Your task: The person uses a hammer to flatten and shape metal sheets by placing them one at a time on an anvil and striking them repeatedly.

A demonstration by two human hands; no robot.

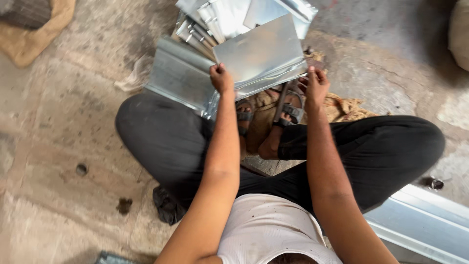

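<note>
Concrete floor; metal sheet (261,54) between hands (268,83)

Cracked, stained concrete floor (58,127) — burlap sack (29,41) in corner.

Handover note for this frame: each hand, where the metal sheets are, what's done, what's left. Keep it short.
Left hand: gripping the near left corner of the top metal sheet.
Right hand: on the sheet's near right corner.
The sheet is tilted above the sandalled feet, in front of a pile of folded metal pieces; another panel lies at left.
Done: sheet lifted off the floor.
Left: placing it; cannot tell where.
</note>
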